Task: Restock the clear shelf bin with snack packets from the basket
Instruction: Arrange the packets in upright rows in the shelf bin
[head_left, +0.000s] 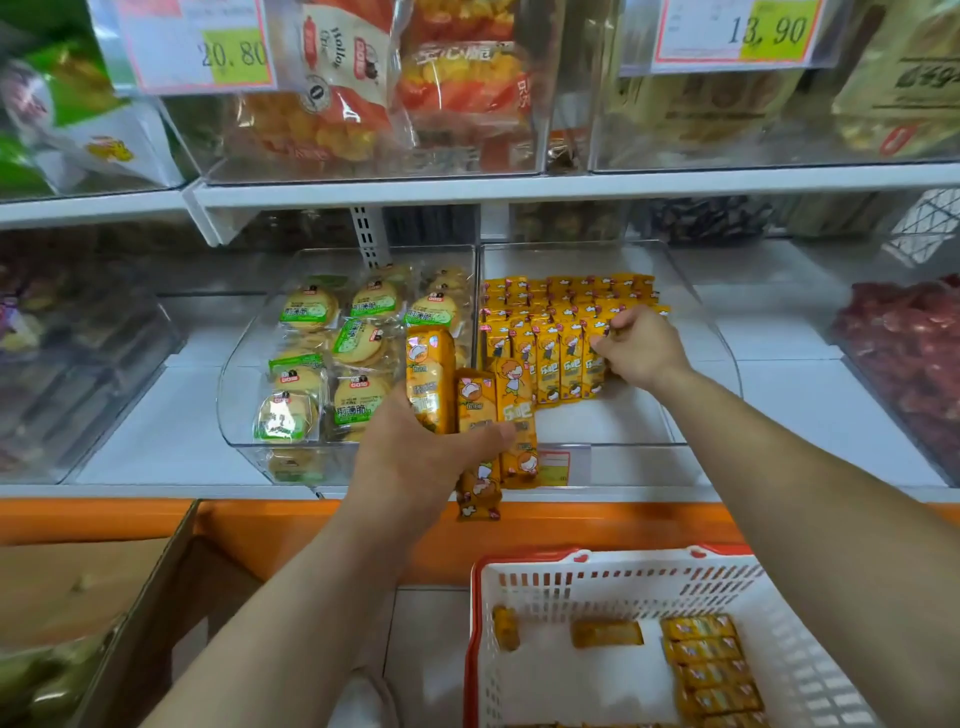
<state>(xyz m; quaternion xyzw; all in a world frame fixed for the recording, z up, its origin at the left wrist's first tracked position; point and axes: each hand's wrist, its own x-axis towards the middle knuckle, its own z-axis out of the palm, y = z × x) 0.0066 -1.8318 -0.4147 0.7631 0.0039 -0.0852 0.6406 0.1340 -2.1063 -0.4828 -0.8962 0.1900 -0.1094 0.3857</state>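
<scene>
The clear shelf bin (696, 332) on the middle shelf holds rows of upright orange snack packets (550, 358) at its back and middle. Inside the bin, my right hand (641, 345) pinches the rightmost packet of the front row. My left hand (421, 457) grips a bunch of several orange packets (470, 402) in front of the bin's left front corner. The white basket (810, 670) with a red rim stands at the bottom right, with several more orange packets (711, 670) lying in it.
A neighbouring clear bin (234, 395) to the left holds green-labelled round biscuit packs. A bin of red snacks (904, 353) is at the right. The upper shelf carries bins with price tags. An open cardboard box (104, 597) stands at the lower left.
</scene>
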